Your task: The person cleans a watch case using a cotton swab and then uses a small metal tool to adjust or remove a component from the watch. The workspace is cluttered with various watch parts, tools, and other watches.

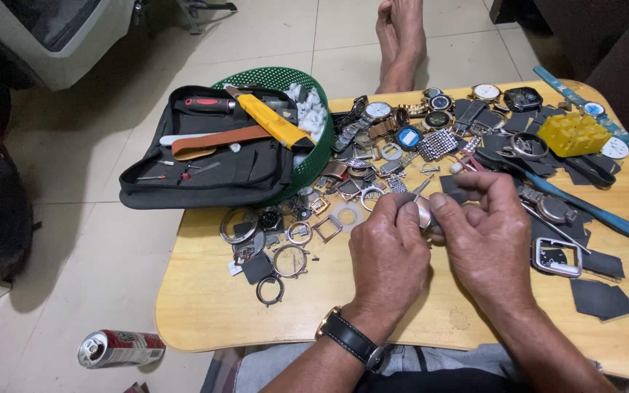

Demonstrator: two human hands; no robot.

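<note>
**A:** Over the table (205, 306), both hands are pinched shut: left hand (389, 251) on tweezers (421, 188), right hand (483, 233) on a small watch case (424, 215). Tips?

**B:** Probably brace wrists together, keep the case low above the parts pile (343, 191), go slow.
</note>
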